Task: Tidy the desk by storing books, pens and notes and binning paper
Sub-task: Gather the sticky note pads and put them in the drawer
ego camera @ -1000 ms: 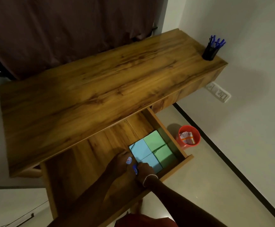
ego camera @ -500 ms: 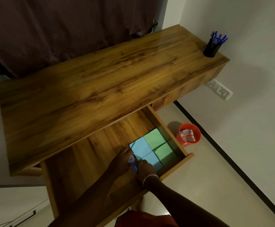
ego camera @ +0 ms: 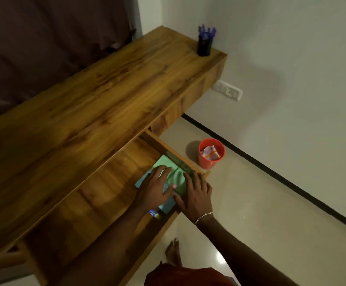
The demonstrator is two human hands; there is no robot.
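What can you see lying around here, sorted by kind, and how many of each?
Desk: 1
Open drawer: 1
Pen holder with blue pens, too blurred to count: 1
Orange bin: 1
Wall socket: 1
Hands, left hand and right hand: 2
Total: 7

**Both hands flat on note pads in the open drawer**

A wide wooden desk (ego camera: 98,96) has its wooden drawer (ego camera: 98,195) pulled out. In the drawer's right corner lie green square note pads (ego camera: 178,178) and pale blue square note pads (ego camera: 141,181), side by side. The left hand (ego camera: 154,187) rests palm down, fingers spread, across them; the right hand (ego camera: 194,195), with a silver wrist chain (ego camera: 203,216), presses just beside it. A small blue-capped object (ego camera: 154,214) lies near the front wall. A black pen holder with blue pens (ego camera: 204,43) stands on the desk's far right corner. A small red plastic bin (ego camera: 211,153) holding crumpled paper sits on the floor.
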